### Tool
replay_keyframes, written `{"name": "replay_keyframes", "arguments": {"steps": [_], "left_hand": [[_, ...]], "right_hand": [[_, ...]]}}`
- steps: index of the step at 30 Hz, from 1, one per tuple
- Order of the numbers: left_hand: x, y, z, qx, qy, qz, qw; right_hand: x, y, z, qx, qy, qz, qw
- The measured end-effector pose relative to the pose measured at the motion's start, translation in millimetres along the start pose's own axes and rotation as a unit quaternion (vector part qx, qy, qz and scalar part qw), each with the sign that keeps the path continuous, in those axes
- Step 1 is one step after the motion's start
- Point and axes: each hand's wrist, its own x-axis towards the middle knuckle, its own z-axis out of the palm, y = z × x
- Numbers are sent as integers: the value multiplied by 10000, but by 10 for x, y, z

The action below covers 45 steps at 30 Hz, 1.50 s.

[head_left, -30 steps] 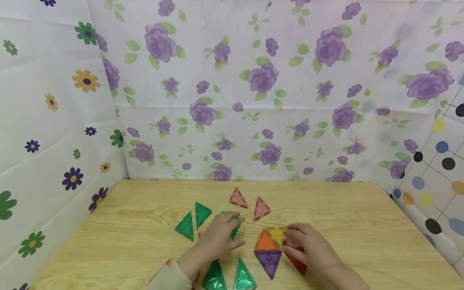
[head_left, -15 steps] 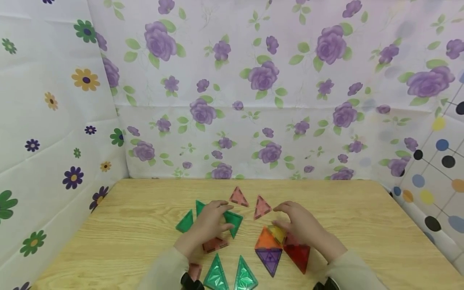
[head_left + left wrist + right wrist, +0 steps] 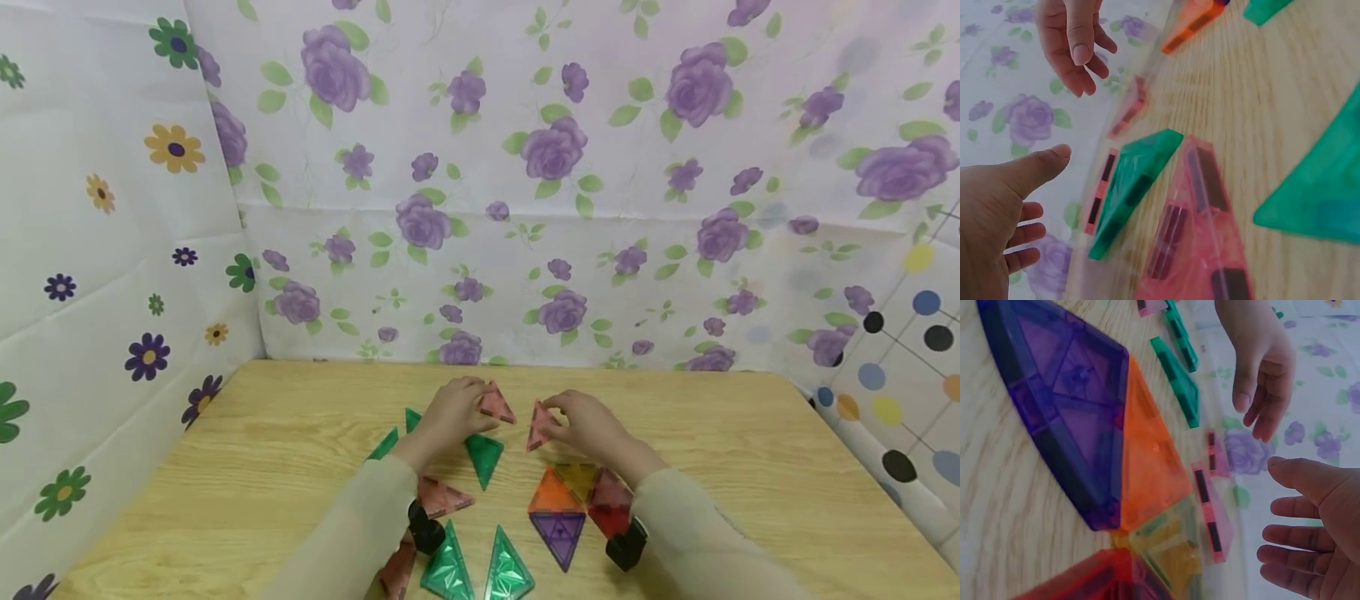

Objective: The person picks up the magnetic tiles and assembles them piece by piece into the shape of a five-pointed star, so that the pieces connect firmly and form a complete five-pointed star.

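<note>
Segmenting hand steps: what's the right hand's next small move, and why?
Probably have the right hand pinch the pink triangular tile nearest it: the head view shows the hand overlapping that tile, while the right wrist view shows its fingers open, apparently clear of it.

Table (image 3: 720,425) — pale yellow-brown surface with wavy wood grain; far edge straight, far corners rounded.

Back cloth (image 3: 480,287) — white, printed with purple roses (image 3: 555,150), smaller purple blossoms and light green leaves; a horizontal crease runs across it; lower edge meets the table's far edge. Also seen in both wrist views.

Left cloth (image 3: 112,250), white, several folds; scattered flower print: orange-yellow flower (image 3: 175,149) with dark centre, dark purple flower (image 3: 146,357) with yellow centre, green flower (image 3: 62,493) near the bottom.

Right cloth (image 3: 903,362), white, thin grey lines linking black, blue, yellow and orange dots.
</note>
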Motion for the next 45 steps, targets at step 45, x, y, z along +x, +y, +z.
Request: {"name": "replay_keyframes", "arguments": {"steps": [45], "left_hand": [[26, 103, 211, 316, -1188, 557, 9909]], "right_hand": [[255, 68, 227, -136, -244, -897, 9956]]}}
